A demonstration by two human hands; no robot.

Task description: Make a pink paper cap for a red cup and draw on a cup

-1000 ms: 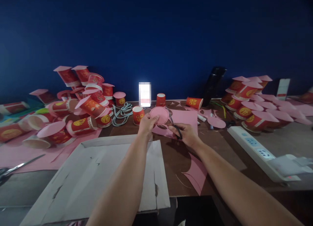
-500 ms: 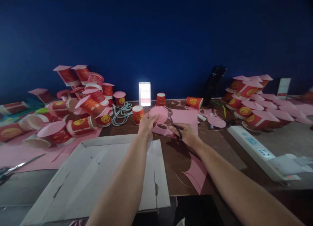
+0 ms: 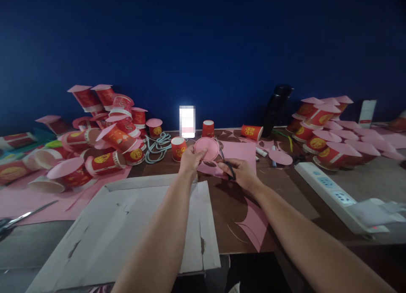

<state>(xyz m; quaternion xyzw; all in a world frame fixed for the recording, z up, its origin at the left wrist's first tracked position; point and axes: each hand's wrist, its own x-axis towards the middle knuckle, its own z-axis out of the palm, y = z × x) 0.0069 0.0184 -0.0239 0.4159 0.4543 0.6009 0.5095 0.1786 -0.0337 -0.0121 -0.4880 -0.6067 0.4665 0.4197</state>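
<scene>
Part of pink disc [image 3: 207, 146] covered by left hand [image 3: 190, 161]. Handles of black scissors [image 3: 232, 173] partly hidden by right hand [image 3: 243, 173]; gap between blades too small to be told. Cardboard [image 3: 111, 229] partly covered by left forearm [image 3: 161, 221], itself cut off by bottom edge. Second scissors [image 3: 34, 211] cut off by left edge. Phone screen [image 3: 187, 119] pixelated. White plug [image 3: 371, 210] blurred. Rightmost cup [image 3: 399, 123] cut off by right edge.

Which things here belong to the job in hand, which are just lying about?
Job, it seems:
pink disc, in left hand
scissors, in right hand
pink sheet
red cups, many topped with pink

Probably just lying about:
power strip
bottle
coiled cable
</scene>
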